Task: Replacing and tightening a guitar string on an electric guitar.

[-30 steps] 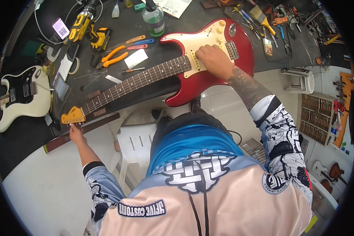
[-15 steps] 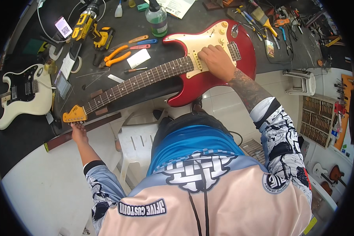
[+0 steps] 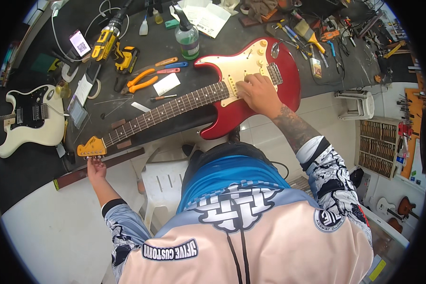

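Note:
A red electric guitar with a cream pickguard lies face up across the bench, its neck pointing left. My left hand is at the near edge of the amber headstock, fingertips closed around a tuning peg; which peg is hard to tell. Over the strings beside the pickups rests my right hand, fingers curled and thumb toward the neck. Whatever its fingertips might hold is hidden. The metal bridge shows just right of that hand.
Dark blocks lie under the neck. Beyond it are orange-handled pliers, a yellow cordless drill and a green spray bottle. A white guitar body sits at left. Brushes and tools crowd the far right; a white chair stands below.
The view has shifted a little, so the guitar appears lower. My right hand has moved slightly nearer to me across the strings, its fingers more curled. My left hand stays at the tuning pegs.

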### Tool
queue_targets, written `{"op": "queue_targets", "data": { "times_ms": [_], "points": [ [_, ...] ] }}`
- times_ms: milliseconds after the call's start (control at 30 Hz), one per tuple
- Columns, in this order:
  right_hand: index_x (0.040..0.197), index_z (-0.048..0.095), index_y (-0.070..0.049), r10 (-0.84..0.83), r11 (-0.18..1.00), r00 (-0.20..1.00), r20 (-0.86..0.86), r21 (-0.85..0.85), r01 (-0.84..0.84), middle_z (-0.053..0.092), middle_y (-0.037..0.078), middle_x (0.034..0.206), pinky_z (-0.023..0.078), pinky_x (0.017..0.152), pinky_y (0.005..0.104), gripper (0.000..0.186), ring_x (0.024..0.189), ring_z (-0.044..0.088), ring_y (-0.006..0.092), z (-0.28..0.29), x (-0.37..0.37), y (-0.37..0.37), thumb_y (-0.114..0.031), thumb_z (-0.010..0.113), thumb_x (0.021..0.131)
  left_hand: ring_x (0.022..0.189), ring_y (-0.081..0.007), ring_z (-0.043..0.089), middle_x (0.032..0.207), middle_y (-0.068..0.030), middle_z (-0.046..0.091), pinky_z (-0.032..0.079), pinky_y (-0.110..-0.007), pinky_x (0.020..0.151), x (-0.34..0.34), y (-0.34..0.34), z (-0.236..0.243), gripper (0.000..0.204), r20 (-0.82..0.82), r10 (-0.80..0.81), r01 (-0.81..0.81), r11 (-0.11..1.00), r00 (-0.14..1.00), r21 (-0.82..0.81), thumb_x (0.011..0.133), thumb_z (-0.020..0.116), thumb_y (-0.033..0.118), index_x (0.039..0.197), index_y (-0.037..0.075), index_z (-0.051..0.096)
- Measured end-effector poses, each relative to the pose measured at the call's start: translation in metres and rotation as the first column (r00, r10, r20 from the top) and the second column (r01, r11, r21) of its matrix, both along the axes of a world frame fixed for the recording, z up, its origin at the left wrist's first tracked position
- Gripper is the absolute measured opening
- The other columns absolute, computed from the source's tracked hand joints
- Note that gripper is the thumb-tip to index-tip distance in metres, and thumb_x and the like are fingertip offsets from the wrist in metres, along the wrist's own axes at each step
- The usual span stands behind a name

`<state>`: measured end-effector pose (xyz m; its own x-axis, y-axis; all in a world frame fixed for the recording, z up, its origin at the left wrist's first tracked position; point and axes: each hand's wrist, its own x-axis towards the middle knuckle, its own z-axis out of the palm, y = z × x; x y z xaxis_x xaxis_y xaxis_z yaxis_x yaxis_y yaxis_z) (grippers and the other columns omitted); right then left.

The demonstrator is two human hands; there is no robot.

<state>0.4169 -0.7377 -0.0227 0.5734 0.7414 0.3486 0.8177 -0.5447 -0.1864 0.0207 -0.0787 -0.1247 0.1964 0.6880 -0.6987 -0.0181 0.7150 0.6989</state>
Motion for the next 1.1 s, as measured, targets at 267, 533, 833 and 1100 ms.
{"op": "queue_targets", "data": {
  "times_ms": [267,533,833,1100],
  "points": [
    [0.101,0.074,-0.014,-0.007,1.0,0.998,-0.056,-0.024,0.006,0.062,0.003,0.097,0.045,0.088,0.0396,0.016,0.099,0.06,0.0237,-0.011,0.002,0.001,-0.022,0.076,0.087,0.08,-0.0097,0.063,0.083,0.0064,0.069,0.045,-0.029,0.065,-0.019,0.003,-0.021,0.025,-0.403,-0.013,0.212,0.865,0.915,0.454,0.104,0.072,0.033,0.11,0.01,0.078],
    [0.087,0.068,-0.009,-0.046,0.999,0.995,-0.089,0.001,0.046,0.064,0.011,0.091,0.051,0.076,0.0476,0.01,0.09,0.063,0.0328,-0.021,0.012,-0.007,-0.014,0.071,0.079,0.105,-0.0315,0.074,0.118,-0.0125,0.079,0.057,-0.041,0.091,-0.013,-0.012,-0.021,0.029,-0.807,0.242,0.762,0.269,0.538,0.589,0.105,0.063,0.028,0.121,0.011,0.081],
    [0.093,0.071,-0.015,-0.096,0.995,0.993,-0.061,-0.024,0.095,0.06,0.004,0.1,0.046,0.088,0.0403,0.019,0.103,0.059,0.0239,-0.012,0.0,-0.011,-0.027,0.079,0.08,0.085,-0.0311,0.07,0.104,-0.0031,0.078,0.057,-0.045,0.079,-0.014,0.002,-0.006,0.064,-0.227,-0.258,0.308,0.923,0.939,0.229,0.101,0.065,0.061,0.131,0.005,0.071],
    [0.098,0.073,-0.016,-0.132,0.991,0.991,-0.027,-0.016,0.131,0.06,0.003,0.104,0.046,0.09,0.0397,0.026,0.106,0.059,0.0226,-0.015,-0.002,-0.01,-0.031,0.083,0.079,0.091,-0.0276,0.072,0.102,-0.008,0.08,0.057,-0.039,0.085,-0.003,-0.042,-0.002,0.052,-0.598,-0.022,0.494,0.589,0.801,0.64,0.103,0.065,0.049,0.119,0.001,0.078]
  ]
}}
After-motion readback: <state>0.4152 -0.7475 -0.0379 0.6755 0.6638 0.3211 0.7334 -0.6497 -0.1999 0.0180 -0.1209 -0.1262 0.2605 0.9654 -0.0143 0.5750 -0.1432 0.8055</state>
